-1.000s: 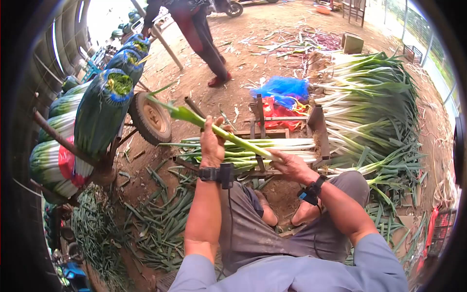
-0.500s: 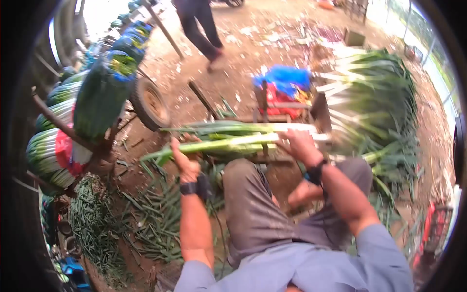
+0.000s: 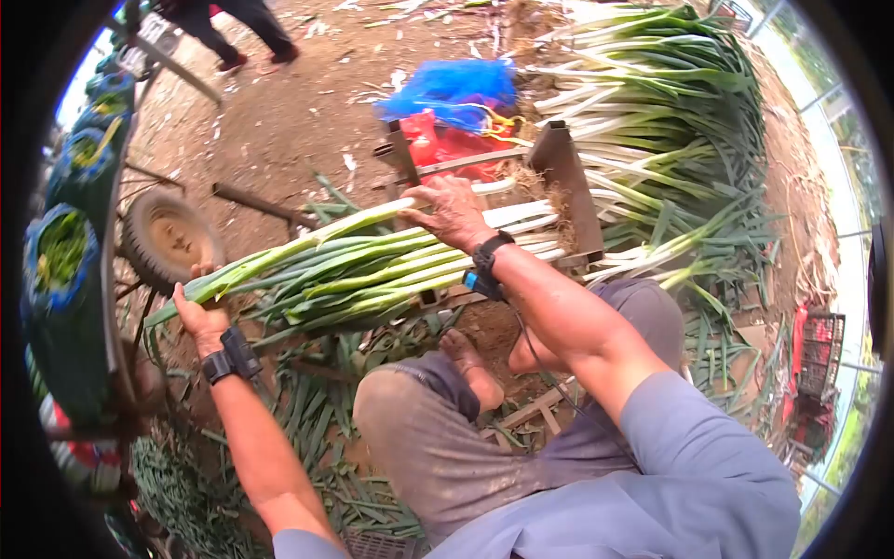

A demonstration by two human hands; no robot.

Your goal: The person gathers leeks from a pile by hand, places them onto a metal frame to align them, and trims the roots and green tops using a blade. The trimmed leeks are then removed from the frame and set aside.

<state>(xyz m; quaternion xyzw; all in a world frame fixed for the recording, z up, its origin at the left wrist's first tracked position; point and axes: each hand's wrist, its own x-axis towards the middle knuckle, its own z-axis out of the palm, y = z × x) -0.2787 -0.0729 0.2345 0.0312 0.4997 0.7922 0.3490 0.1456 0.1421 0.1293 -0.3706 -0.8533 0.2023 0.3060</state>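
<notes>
A long green onion (image 3: 307, 244), white at its root end and green toward its leaves, lies across the top of a bundle of green onions (image 3: 372, 275) stacked in a low wooden rack (image 3: 566, 182) on the dirt ground. The bundle runs from the rack's upright end board at right out to leafy tips at left. The left hand (image 3: 200, 312) is palm up under the leaf end, fingers curled around the leaves; the leaves hide its fingertips. The right hand (image 3: 452, 212), arm stretched forward, presses down on the white part of the onion, fingers bent over it. A large pile of loose onions (image 3: 670, 121) lies beyond the rack. A wheel (image 3: 168, 238) stands at left.
</notes>
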